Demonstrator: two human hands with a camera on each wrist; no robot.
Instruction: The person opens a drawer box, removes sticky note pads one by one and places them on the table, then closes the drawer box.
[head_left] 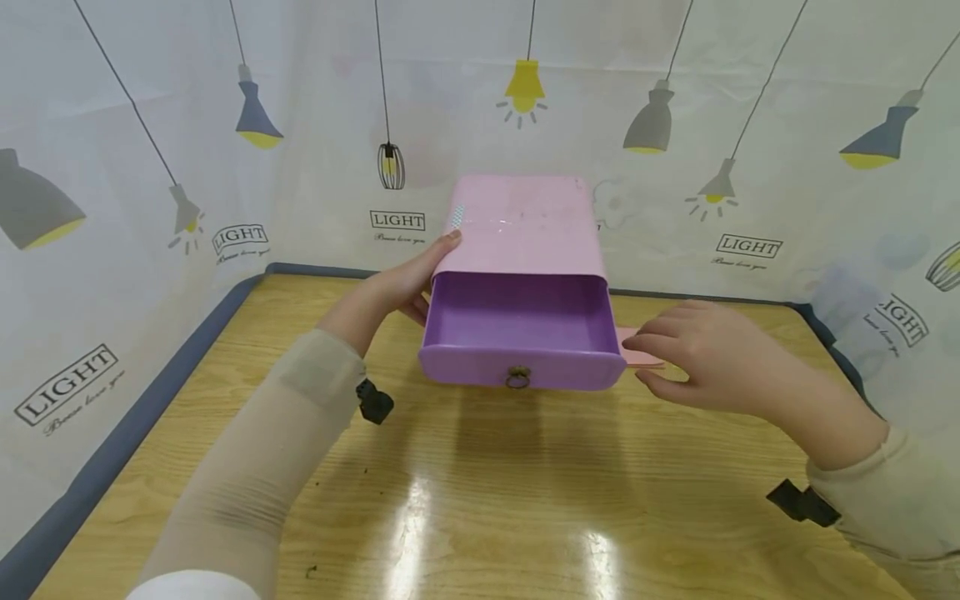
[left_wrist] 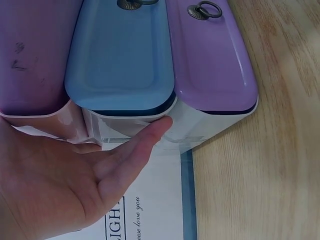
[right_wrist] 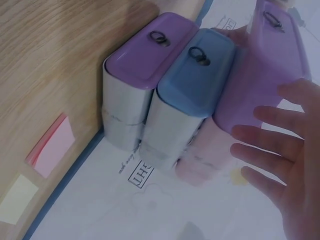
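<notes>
A small drawer cabinet with a pink top (head_left: 525, 225) stands on the table, its top purple drawer (head_left: 465, 367) pulled out and nothing visible inside. A bronze ring pull (head_left: 517, 377) hangs on that drawer's front. Below it, a blue drawer (left_wrist: 120, 60) and a lower purple drawer (left_wrist: 215, 65) are pushed in. My left hand (head_left: 412, 279) touches the cabinet's left side with straight fingers, its thumb at the top edge. To the right of the pulled-out drawer, my right hand (head_left: 697, 358) holds nothing, its fingers spread and slightly bent.
Pink sticky notes (right_wrist: 55, 145) lie on the table right of the cabinet, partly behind my right hand in the head view. Beside them is a pale yellow pad (right_wrist: 17, 200). A lamp-printed white cloth (head_left: 322, 125) rises behind the wooden table (head_left: 480, 500).
</notes>
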